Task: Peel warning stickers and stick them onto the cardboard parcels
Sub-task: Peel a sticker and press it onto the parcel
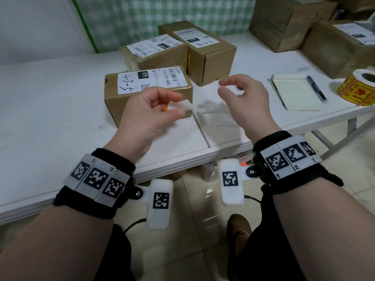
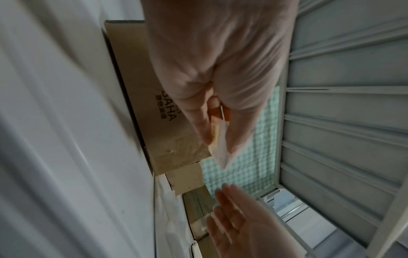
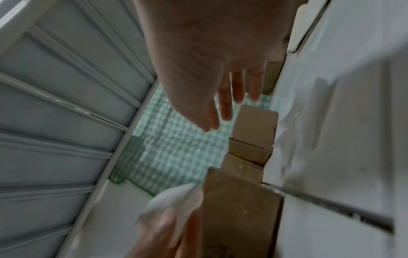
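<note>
My left hand (image 1: 177, 104) pinches a warning sticker (image 1: 185, 105) between thumb and forefinger, white side up, with a bit of orange showing under the fingers. It hovers over the front right corner of the nearest cardboard parcel (image 1: 148, 94), which carries a white shipping label. The left wrist view shows the sticker (image 2: 222, 157) jutting past the fingertips (image 2: 207, 137). My right hand (image 1: 222, 87) floats a little to the right with loosely bent fingers and holds nothing; its fingers (image 3: 225, 108) look straight in the right wrist view. Two more labelled parcels (image 1: 154, 51) (image 1: 200, 49) stand behind.
A yellow and red sticker roll (image 1: 359, 88) sits at the right edge of the white table (image 1: 50, 98). A notepad (image 1: 294, 96) and a black pen (image 1: 316, 88) lie beside it. Loose backing papers (image 1: 213, 107) lie under my right hand. Large boxes (image 1: 288, 21) stand at the back right.
</note>
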